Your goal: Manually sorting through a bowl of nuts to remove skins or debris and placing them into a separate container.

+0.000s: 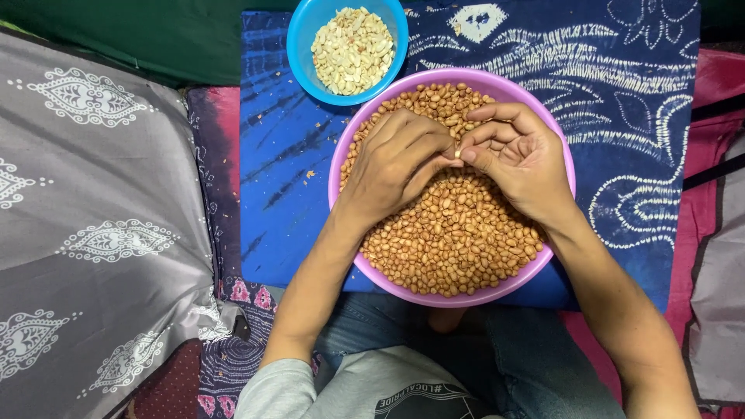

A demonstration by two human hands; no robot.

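Note:
A pink bowl (339, 159) full of brown-skinned peanuts (458, 240) sits in front of me on a blue patterned cloth (287, 155). Both hands hover over the middle of the bowl. My left hand (400, 159) and my right hand (520, 155) meet fingertip to fingertip and pinch a single peanut (457, 154) between them. Behind the pink bowl stands a smaller blue bowl (299, 46) holding pale skinned peanuts (353, 48).
A grey cushion with white ornaments (93, 217) lies at the left. Pink and red fabric (706, 155) shows at the right edge. My knees in jeans (504, 349) are under the pink bowl's near rim. A few bits of peanut skin (312, 172) lie on the blue cloth.

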